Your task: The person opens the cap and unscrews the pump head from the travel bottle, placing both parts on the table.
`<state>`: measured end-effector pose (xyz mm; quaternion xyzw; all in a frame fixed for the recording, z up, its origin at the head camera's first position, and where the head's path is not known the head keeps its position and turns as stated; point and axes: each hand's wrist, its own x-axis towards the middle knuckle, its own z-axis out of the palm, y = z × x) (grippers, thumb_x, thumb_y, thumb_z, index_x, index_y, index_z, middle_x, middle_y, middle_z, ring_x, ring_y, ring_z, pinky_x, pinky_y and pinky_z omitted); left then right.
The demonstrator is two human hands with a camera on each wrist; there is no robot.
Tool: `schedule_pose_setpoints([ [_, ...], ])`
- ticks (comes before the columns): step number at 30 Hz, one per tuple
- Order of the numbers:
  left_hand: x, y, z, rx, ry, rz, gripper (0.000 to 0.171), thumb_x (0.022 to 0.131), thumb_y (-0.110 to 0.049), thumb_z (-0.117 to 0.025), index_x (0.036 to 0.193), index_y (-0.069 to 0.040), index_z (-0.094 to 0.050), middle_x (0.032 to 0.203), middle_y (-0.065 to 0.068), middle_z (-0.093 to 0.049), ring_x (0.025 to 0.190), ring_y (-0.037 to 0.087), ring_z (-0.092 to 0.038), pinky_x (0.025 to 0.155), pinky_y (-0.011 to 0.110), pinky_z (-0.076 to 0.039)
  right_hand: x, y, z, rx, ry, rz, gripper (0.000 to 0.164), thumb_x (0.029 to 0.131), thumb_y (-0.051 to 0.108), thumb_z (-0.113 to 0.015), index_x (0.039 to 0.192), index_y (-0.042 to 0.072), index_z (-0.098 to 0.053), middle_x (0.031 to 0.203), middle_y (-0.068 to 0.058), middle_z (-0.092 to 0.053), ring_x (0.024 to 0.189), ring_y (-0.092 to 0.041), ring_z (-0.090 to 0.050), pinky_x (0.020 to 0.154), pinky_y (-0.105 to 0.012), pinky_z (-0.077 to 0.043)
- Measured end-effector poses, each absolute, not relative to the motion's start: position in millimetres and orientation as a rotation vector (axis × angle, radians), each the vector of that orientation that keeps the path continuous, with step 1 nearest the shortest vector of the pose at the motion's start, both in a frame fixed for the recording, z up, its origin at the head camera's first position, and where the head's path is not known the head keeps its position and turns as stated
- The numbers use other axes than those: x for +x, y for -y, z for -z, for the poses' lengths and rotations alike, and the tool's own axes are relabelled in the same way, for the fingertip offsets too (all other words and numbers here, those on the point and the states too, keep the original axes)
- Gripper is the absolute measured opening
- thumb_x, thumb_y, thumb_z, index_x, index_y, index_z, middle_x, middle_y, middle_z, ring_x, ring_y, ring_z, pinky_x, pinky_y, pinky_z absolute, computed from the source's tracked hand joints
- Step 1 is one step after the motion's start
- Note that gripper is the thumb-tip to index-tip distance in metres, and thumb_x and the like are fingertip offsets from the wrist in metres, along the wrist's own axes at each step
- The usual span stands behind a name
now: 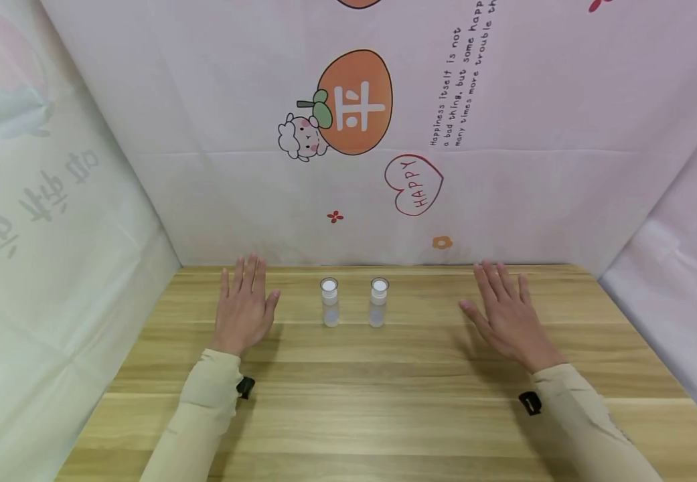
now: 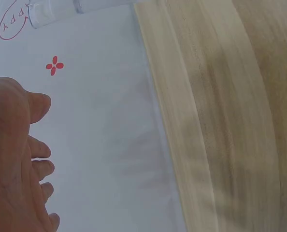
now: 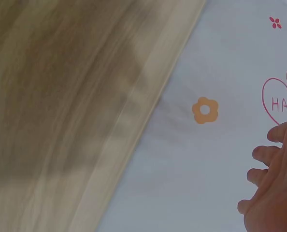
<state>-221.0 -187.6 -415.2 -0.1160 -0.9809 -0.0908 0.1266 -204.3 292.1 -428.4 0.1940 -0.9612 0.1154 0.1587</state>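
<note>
Two small clear bottles with white necks and round, clear-rimmed tops stand upright side by side near the table's far edge: a left bottle [image 1: 331, 312] and a right bottle [image 1: 377, 312]. My left hand [image 1: 242, 314] is to the left of them, back of the hand up, fingers straight and thumb out toward the bottles. On the other side my right hand [image 1: 507, 321] has its fingers stretched forward, farther from the bottles. Neither hand holds anything. In the left wrist view, part of a clear bottle [image 2: 51, 13] shows at the top edge.
The wood-grain table [image 1: 348, 415] ends at a pale printed cloth wall [image 1: 234, 201]. More cloth hangs on the left side [image 1: 71, 281] and right side [image 1: 685, 254]. Black straps or devices sit at both wrists, by the cream sleeves [image 1: 206, 395].
</note>
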Motion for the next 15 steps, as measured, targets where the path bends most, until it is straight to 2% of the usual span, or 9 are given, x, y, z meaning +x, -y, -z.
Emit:
schedule_pose_setpoints([
  [3,-221.0,185.9,416.7,-0.349,2.848,0.275,0.068,0.11,-0.033,-0.042,0.159,0.005,-0.016,0.167,0.022,-0.008,0.154,0.039,-0.002,0.121,0.057,0.001,-204.7,-290.8,429.3,0.558,2.736,-0.354,0.076,0.108,0.044,-0.043,0.161,-0.001,-0.012,0.166,-0.025,-0.012,0.154,-0.037,0.0,0.119,-0.06,0.006],
  [6,-220.4,184.1,419.8,-0.36,2.824,0.305,0.066,0.109,-0.032,-0.043,0.158,0.007,-0.019,0.166,0.024,-0.012,0.153,0.041,-0.008,0.121,0.058,-0.006,-206.0,-289.0,432.0,0.561,2.696,-0.376,0.073,0.107,0.042,-0.048,0.158,-0.005,-0.023,0.161,-0.029,-0.026,0.151,-0.044,-0.016,0.12,-0.061,0.001],
  [11,-219.4,179.5,425.5,-0.381,2.736,0.375,0.06,0.106,-0.026,-0.054,0.15,0.011,-0.035,0.155,0.03,-0.035,0.145,0.046,-0.031,0.117,0.058,-0.026,-206.0,-283.4,435.3,0.589,2.622,-0.42,0.061,0.105,0.035,-0.056,0.146,-0.009,-0.043,0.144,-0.031,-0.046,0.135,-0.05,-0.037,0.116,-0.064,-0.019],
  [15,-217.7,174.5,430.1,-0.396,2.688,0.43,0.053,0.1,-0.02,-0.064,0.14,0.012,-0.05,0.138,0.032,-0.053,0.129,0.048,-0.05,0.103,0.059,-0.044,-202.2,-276.6,435.3,0.598,2.589,-0.462,0.05,0.102,0.027,-0.062,0.137,-0.008,-0.053,0.13,-0.029,-0.055,0.125,-0.049,-0.047,0.106,-0.063,-0.034],
])
